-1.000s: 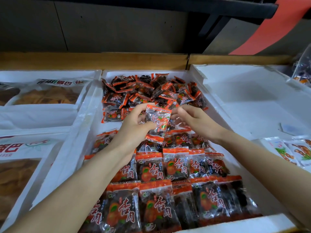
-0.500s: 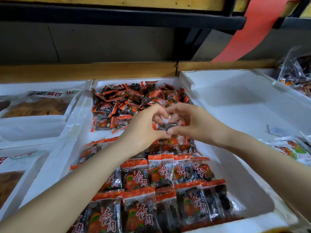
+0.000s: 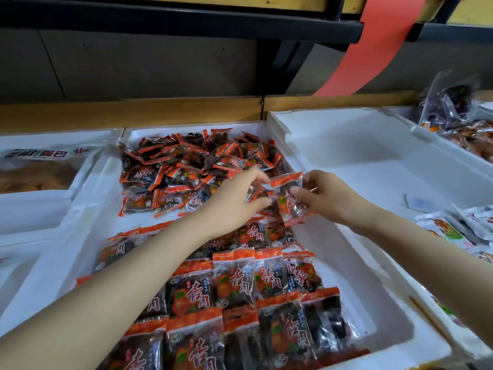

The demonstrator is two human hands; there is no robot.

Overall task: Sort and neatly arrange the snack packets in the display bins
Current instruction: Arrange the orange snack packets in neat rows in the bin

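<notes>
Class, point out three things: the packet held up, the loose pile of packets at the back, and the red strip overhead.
held packet (image 3: 286, 207): head view, on its orange fruit print.
loose pile (image 3: 192, 166): head view, middle of the heap.
red strip (image 3: 373, 44): head view, its upper half.

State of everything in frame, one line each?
Right hand: grip on orange-and-clear plastic snack packet.
That packet: lifted, roughly upright.
Left hand: fingers curled at packet's edge; grip unclear.
Far packet pile: jumbled.
Near packet rows: neatly overlapped.
White foam bin: part sorted.

Soft, even light — slight blur, wide-angle bending at the edges.
</notes>
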